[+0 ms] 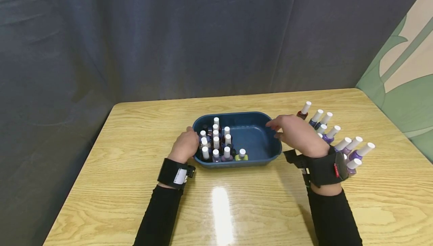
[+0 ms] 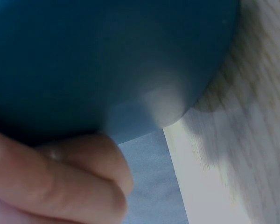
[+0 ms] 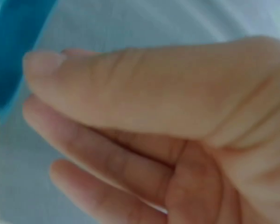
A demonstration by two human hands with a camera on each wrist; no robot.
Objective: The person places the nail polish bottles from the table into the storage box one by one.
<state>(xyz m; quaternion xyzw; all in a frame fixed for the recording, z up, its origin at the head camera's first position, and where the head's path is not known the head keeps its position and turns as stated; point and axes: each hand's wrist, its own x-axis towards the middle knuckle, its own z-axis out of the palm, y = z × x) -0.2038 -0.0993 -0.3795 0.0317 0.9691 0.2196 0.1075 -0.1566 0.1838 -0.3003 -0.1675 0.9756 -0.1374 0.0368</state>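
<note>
A dark blue oblong tub (image 1: pixel 257 140) stands on the wooden table, with several white-capped nail polish bottles (image 1: pixel 216 143) upright in its left half. One yellow-green bottle (image 1: pixel 241 155) is by its front wall. My left hand (image 1: pixel 184 146) grips the tub's left end; in the left wrist view its curled fingers (image 2: pixel 70 182) meet the blue wall. At the opposite end, my right hand (image 1: pixel 301 135) hovers by the rim, its thumb and fingers extended. Nothing shows between them in the right wrist view, where the tub's edge (image 3: pixel 14 60) is just beyond the thumb tip.
More nail polish bottles (image 1: pixel 333 133), purple, blue and dark red with white caps, stand right of the tub, partly hidden behind my right hand and wrist. A dark grey curtain (image 1: pixel 203 39) hangs behind the table (image 1: pixel 152 208). Patterned green cloth (image 1: pixel 406 76) is at right.
</note>
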